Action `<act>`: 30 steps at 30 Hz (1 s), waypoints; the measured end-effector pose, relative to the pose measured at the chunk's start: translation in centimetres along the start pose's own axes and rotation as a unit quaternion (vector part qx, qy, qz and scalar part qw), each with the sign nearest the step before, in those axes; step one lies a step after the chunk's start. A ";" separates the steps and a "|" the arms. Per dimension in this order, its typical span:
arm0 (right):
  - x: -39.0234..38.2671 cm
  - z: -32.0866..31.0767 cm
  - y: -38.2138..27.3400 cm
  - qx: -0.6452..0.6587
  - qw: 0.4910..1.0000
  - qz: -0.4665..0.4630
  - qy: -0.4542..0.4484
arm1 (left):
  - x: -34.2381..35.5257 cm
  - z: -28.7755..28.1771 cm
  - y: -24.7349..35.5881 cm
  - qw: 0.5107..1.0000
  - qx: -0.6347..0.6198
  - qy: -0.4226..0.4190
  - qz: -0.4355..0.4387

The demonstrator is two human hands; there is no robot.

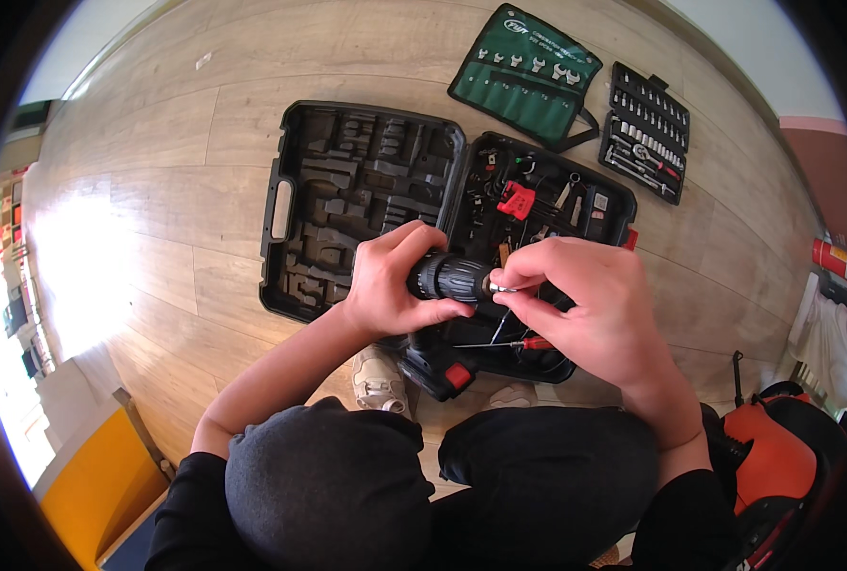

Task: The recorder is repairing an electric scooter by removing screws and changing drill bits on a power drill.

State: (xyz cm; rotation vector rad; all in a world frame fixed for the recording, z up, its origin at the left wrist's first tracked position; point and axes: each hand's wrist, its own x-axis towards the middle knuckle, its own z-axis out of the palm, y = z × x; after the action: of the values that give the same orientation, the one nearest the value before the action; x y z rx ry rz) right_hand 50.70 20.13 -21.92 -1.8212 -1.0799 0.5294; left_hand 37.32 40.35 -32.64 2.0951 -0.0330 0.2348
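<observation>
Dark trousers on bent knees [538,476] fill the bottom of the view, with a pale shoe [379,381] on the wooden floor [157,238] between them. Just above, the left hand [395,281] is wrapped around the body of a black cordless drill [442,314], its fingers closed near the ribbed chuck [452,276]. The right hand [585,305] is closed in a pinch at the front of the chuck, where a small metal bit [499,286] shows between the fingertips. The drill is held in the air, over the near edge of an open black tool case [366,190] that lies on the floor.

I judge that the bit is being fitted at the chuck. To do this well, the left hand should hold the drill steady and stay away from the trigger, while the right hand keeps the bit straight on the axis of the chuck before tightening.

Further away, the right half of the case holds small tools and a red holder [516,200]. Beyond it lie a green wrench roll [523,76] and a black socket set [647,133], near each other.
</observation>
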 end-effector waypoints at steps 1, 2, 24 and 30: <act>0.0 0.1 0.2 0.004 1.000 -0.004 0.004 | 0.1 0.0 0.0 1.000 0.000 -0.001 0.000; 0.1 0.2 0.5 0.004 1.000 -0.004 0.004 | 0.1 -0.1 0.0 1.000 -0.009 -0.001 -0.011; 0.5 0.6 2.3 0.069 0.994 -0.023 -0.078 | 0.3 0.7 -0.6 0.990 -0.136 -0.037 0.010; -0.3 0.3 3.5 0.013 0.998 -0.049 -0.048 | 0.0 0.4 -0.7 0.993 -0.110 -0.042 0.001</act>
State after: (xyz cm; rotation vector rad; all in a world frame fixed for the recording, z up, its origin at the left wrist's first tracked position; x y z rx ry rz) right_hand 51.85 19.38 -25.14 -1.7254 -1.2158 0.5733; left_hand 37.42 40.34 -33.41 1.8833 -0.1069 0.1373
